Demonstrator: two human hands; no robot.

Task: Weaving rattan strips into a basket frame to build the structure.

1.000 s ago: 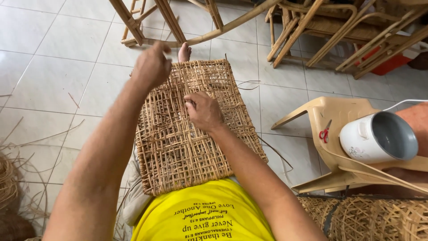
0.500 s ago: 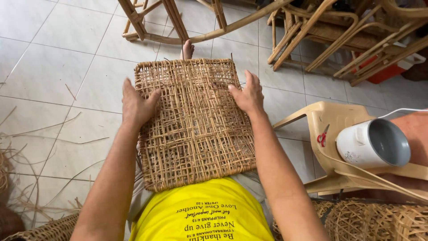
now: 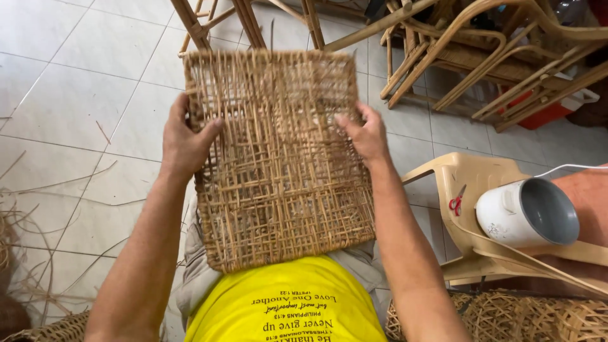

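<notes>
Fingers of your left hand (image 3: 183,142) and right hand (image 3: 366,134) are closing on opposite side edges of the woven rattan panel (image 3: 278,158), its long axis running away from your yellow shirt (image 3: 285,307), both hands equally near.

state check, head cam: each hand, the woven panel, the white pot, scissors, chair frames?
left hand: closed on the panel's left edge.
right hand: closed on its right edge.
woven rattan panel: tilted up off the lap, weave loose and open.
white pot: on its side, mouth open.
red scissors: lying on the plastic chair.
wooden chair frames: bare, unwoven.
</notes>
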